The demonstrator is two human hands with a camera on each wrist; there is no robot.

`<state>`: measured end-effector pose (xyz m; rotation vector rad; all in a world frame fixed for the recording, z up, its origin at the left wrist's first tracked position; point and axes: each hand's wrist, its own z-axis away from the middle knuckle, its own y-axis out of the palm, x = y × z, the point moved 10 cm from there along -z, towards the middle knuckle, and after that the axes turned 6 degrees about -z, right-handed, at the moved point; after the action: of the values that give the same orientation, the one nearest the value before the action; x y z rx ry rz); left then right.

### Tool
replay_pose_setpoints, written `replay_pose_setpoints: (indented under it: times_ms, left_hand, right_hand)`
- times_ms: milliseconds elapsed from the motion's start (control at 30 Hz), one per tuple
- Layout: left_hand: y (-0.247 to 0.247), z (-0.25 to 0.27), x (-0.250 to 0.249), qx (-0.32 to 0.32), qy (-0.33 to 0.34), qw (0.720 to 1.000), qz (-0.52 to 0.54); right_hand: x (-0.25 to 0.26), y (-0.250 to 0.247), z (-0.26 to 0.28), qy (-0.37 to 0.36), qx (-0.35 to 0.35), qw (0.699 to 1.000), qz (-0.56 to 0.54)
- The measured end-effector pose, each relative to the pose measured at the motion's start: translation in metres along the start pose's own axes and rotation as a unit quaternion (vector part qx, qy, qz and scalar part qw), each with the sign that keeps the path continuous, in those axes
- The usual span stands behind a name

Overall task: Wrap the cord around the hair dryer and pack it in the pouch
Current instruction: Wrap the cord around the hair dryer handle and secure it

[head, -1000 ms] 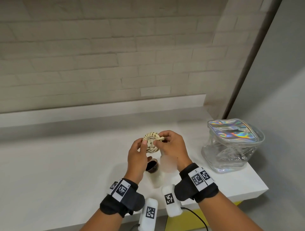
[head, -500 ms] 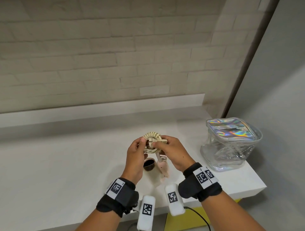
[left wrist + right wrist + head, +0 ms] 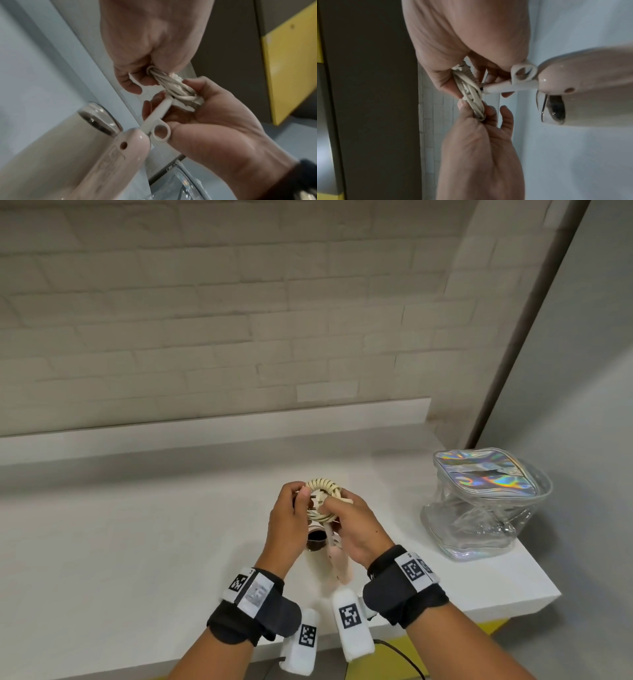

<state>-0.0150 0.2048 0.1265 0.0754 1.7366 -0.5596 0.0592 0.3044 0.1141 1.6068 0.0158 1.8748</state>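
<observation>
White counter [image 3: 137, 542] under pale brick, and from the head view the cord [image 3: 322, 501] is coiled, left hand [image 3: 287, 518] and right hand [image 3: 356, 529] both pinching it above the hair dryer [image 3: 337, 559]. Left wrist: the coil is bunched tight. Right wrist: same. Pouch [image 3: 486, 505] waits well right, nothing packed yet.
</observation>
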Motion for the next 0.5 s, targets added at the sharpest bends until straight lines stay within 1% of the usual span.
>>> replay_pose_setpoints:
  times_ms: [33, 133, 167, 200, 267, 333, 367, 500]
  left_hand:
    - [0.002, 0.001, 0.0, 0.024, -0.004, 0.999, 0.021]
    - [0.013, 0.005, -0.002, 0.126, -0.017, 0.989, 0.075]
    - [0.013, 0.006, -0.003, 0.139, -0.02, 0.987, 0.08]
    - [0.011, 0.005, -0.002, 0.134, -0.023, 0.988, 0.079]
    - [0.005, 0.003, 0.0, 0.092, -0.033, 0.993, 0.067]
    - [0.001, 0.003, 0.008, 0.06, -0.055, 0.993, 0.081]
    - [0.0, 0.004, 0.011, 0.059, -0.067, 0.991, 0.099]
    - [0.004, 0.003, 0.012, 0.089, -0.095, 0.978, 0.162]
  right_hand:
    - [-0.001, -0.001, -0.002, 0.005, -0.002, 1.0, -0.013]
    - [0.001, -0.006, -0.007, 0.005, -0.007, 0.998, -0.055]
    - [0.002, -0.006, -0.006, 0.003, -0.006, 0.998, -0.06]
    - [0.001, -0.006, -0.006, -0.002, -0.003, 0.998, -0.063]
    - [-0.001, -0.004, -0.006, -0.014, 0.004, 0.999, -0.052]
    - [-0.002, 0.001, -0.007, -0.021, 0.016, 0.999, -0.035]
    - [-0.001, 0.002, -0.006, -0.025, 0.022, 0.999, -0.029]
    - [0.002, -0.001, -0.005, -0.016, 0.038, 0.999, -0.033]
